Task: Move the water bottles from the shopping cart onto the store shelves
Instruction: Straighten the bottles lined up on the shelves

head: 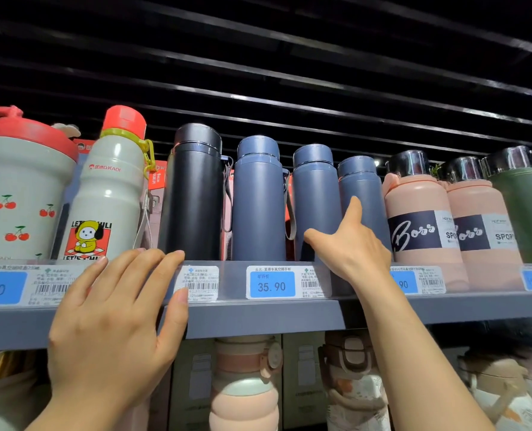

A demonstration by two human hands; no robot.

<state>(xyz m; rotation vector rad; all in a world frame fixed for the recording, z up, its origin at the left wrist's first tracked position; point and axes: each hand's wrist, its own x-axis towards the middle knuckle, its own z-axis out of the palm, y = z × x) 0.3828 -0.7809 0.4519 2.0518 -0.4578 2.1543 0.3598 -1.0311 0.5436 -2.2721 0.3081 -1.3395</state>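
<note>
Left hand (pixel 115 309) lies flat, fingers straight and spread, against the front edge of the shelf (pixel 258 318), holding nothing. Right hand (pixel 350 244) reaches over that edge, thumb and forefinger spread wide against the two rightmost blue bottles (pixel 316 200); its other fingers are hidden, so any grip cannot be confirmed. Four dark bottles stand upright in a row near the front edge. Price label (pixel 271 284) reads 35.90. Pink bottles (pixel 420 219) stand just beside them. The lower shelf's stock is blurred.
</note>
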